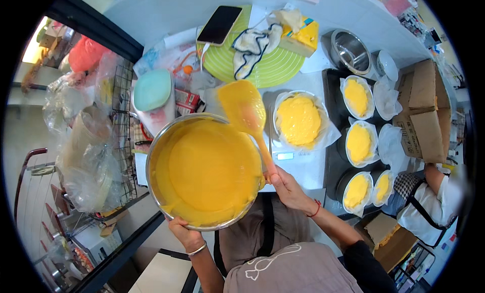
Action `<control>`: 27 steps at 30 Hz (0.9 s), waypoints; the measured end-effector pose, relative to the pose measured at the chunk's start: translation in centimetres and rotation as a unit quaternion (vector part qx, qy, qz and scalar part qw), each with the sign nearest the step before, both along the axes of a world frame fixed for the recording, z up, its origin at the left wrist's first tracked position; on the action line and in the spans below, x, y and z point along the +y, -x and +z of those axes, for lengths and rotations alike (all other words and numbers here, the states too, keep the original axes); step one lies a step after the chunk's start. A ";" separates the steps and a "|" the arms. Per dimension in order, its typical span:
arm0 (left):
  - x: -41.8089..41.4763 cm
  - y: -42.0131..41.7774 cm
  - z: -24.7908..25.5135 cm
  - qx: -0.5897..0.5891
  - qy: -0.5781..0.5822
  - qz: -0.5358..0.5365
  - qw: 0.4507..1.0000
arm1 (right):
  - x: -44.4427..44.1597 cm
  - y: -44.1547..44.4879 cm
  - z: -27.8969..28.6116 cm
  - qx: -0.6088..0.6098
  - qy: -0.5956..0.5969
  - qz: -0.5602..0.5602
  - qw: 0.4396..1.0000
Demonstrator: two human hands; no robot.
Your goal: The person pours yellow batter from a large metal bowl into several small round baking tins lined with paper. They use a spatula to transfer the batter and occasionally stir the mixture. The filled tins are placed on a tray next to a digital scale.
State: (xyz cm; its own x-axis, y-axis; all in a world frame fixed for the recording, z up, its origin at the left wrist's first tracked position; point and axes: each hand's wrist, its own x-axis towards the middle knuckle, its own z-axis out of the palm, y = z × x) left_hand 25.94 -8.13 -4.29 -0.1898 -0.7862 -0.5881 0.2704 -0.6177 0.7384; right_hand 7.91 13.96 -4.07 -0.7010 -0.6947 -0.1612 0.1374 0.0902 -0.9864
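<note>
My left hand (185, 232) grips the lower rim of a large steel mixing bowl (150, 179), whose inside is coated with yellow batter (204, 171). In my right hand (286, 185) is the handle of a spatula (244, 107); its broad blade, smeared with batter, is over the bowl's upper right rim. Right of the bowl, a round paper-lined pan (275, 107) filled with batter (299, 120) stands on a digital scale (303, 168) with a lit display.
A dark tray (331, 103) at the right holds several paper-lined tins (348, 149), some with batter. Behind lie a green mat (280, 69), phone (219, 25), cloth (250, 50) and steel bowl (350, 52). A cardboard box (424, 122) and another person (428, 202) are far right.
</note>
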 end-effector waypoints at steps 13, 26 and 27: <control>-1.0 -1.3 -6.9 0.024 -0.005 -0.035 0.999 | 1.1 -4.9 3.2 0.157 -0.217 0.013 0.963; -1.1 -1.7 -6.4 0.100 -0.017 -0.098 0.990 | -0.7 -8.3 -0.5 0.508 -0.334 0.190 0.771; -1.2 -1.7 -6.0 0.105 -0.021 -0.107 0.988 | -0.1 -8.3 0.0 0.506 -0.337 0.195 0.769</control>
